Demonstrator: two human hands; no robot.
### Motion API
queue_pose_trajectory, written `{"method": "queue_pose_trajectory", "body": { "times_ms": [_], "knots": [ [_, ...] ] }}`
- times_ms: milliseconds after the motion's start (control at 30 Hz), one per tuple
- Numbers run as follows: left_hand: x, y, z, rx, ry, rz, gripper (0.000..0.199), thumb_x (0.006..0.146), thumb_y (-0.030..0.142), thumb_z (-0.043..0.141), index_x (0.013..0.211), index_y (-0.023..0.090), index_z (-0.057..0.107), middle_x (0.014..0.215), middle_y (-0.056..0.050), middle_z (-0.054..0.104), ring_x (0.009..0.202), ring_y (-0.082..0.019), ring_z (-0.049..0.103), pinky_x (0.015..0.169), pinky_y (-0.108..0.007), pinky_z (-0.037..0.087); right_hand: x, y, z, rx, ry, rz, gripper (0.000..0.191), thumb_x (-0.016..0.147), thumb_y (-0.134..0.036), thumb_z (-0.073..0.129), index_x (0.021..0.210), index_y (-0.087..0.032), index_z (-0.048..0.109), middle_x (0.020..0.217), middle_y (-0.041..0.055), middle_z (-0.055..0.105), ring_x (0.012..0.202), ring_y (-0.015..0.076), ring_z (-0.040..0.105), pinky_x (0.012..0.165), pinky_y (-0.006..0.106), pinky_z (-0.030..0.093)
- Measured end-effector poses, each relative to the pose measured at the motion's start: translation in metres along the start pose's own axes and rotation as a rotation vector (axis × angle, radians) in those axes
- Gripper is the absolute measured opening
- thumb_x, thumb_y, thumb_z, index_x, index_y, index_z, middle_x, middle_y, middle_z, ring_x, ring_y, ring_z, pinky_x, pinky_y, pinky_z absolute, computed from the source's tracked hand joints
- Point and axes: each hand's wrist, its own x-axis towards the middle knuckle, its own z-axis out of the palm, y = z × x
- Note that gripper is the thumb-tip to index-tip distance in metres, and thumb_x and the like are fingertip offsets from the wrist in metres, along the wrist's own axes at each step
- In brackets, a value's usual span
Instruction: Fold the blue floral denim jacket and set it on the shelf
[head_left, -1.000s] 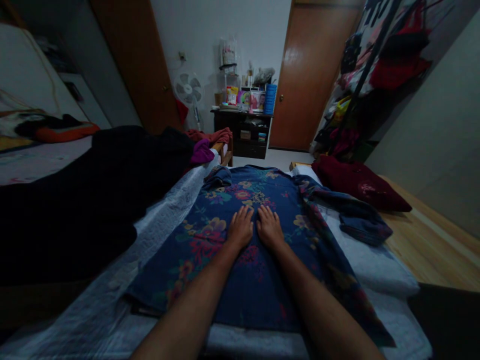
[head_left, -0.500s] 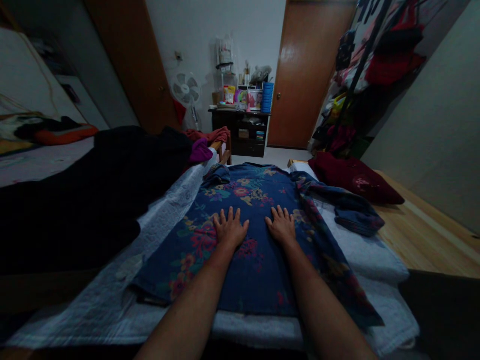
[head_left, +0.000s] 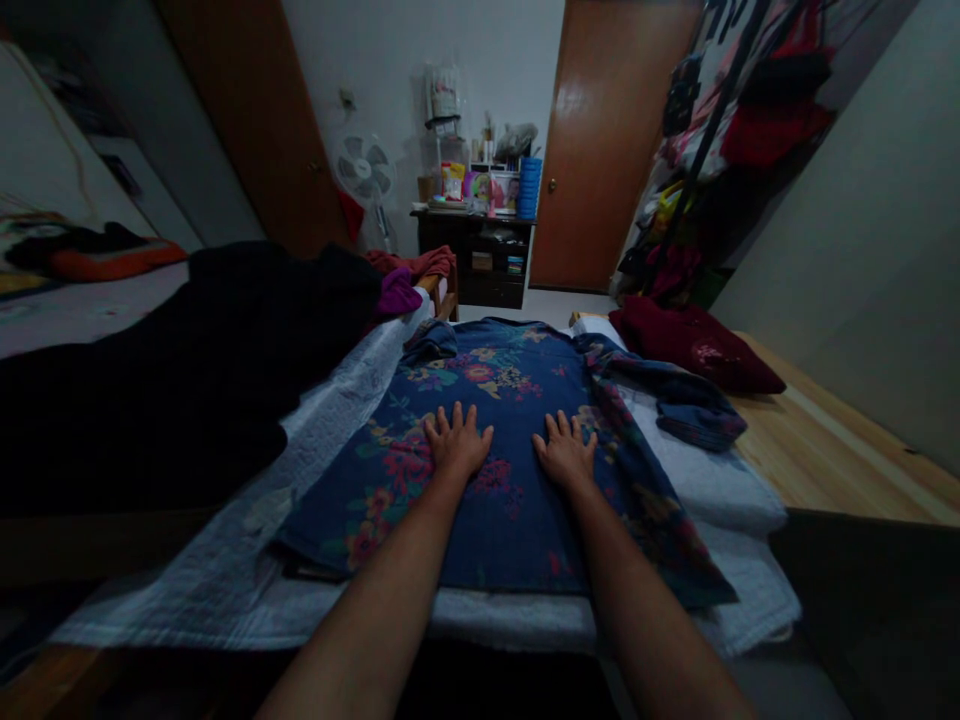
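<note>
A dark blue floral shirt point(head_left: 510, 540) lies spread out, its collar end away from me and its hem toward me. My left hand point(head_left: 459, 445) rests flat on the left middle of it, fingers spread. To the right, my right hand point(head_left: 566, 450) also lies flat on the cloth with its fingers apart. One sleeve point(head_left: 694, 405) stretches out to the right and is bunched at its end; the other is folded short at the upper left. Beneath the shirt is a pale quilted cover point(head_left: 330, 400).
A heap of black cloth point(head_left: 180, 380) lies on the left. At the right, a dark red cushion point(head_left: 697, 345) sits by a wooden board point(head_left: 840, 460). Farther back stand a fan point(head_left: 365, 168), a dark cabinet point(head_left: 469, 265) and a brown door point(head_left: 589, 150). Bags hang at the upper right.
The view has shifted slightly, so the shirt's hem and the cover's front edge appear higher. Both hands stay flat on the shirt in about the same place.
</note>
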Motion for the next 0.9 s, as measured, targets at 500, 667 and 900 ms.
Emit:
{"method": "queue_pose_trajectory", "body": {
  "times_ms": [500,667,900],
  "knots": [
    [-0.018,-0.010,-0.004,0.016,-0.034,0.088,0.066,0.090,0.059,0.035,0.148,0.026,0.039,0.156,-0.012,0.032,0.144,-0.040,0.021,0.114,-0.059,0.015,-0.022,0.008,0.001,0.082,0.078,-0.041,0.057,0.095,-0.049,0.036,0.145,-0.021,0.042,0.156,0.0076,0.032,0.144,0.0263,0.021,0.115,0.052,0.011],
    [-0.038,-0.019,-0.004,0.038,0.011,0.162,0.061,0.092,0.057,0.037,0.145,0.028,0.043,0.155,-0.012,0.035,0.143,-0.040,0.023,0.114,-0.057,0.016,-0.021,0.013,0.004,0.123,0.113,-0.074,0.054,0.094,-0.043,0.041,0.142,-0.017,0.046,0.153,0.0089,0.038,0.142,0.0246,0.027,0.116,0.044,0.014],
    [-0.060,-0.021,-0.007,0.077,0.013,0.211,0.060,0.094,0.054,0.037,0.147,0.027,0.040,0.154,-0.014,0.035,0.143,-0.040,0.025,0.113,-0.056,0.019,-0.021,0.015,0.005,0.148,0.149,-0.126,0.050,0.093,-0.035,0.044,0.137,-0.012,0.051,0.149,0.0132,0.043,0.139,0.0250,0.034,0.115,0.039,0.021]
  ]
}}
